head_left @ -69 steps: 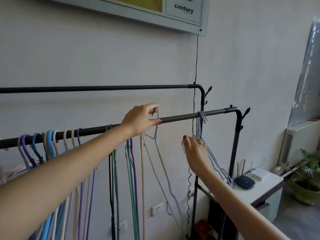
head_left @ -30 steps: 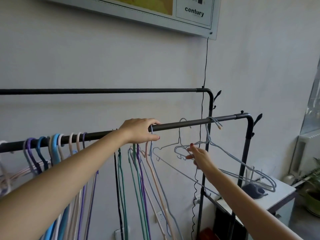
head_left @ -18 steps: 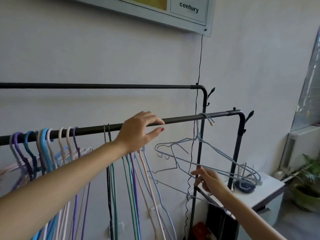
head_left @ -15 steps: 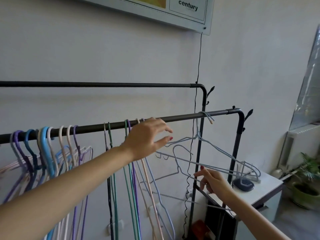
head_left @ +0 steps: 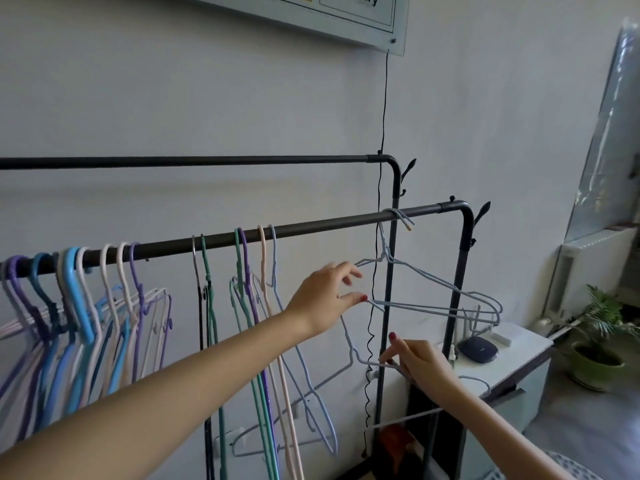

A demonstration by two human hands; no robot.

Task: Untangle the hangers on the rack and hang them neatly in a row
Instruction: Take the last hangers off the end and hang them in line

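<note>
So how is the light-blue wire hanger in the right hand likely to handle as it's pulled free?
The light-blue wire hanger looks thin, so it is probably light and somewhat springy rather than rigid. The right hand pinches it with fingertips alone, which suggests little weight. Its hook and open frame seem apt to snag the hangers still on the rail.

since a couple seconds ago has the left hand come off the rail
Yes. The left hand was gripping the front rail; now it is below it and further right, fingers touching the blue wire hanger.
</note>
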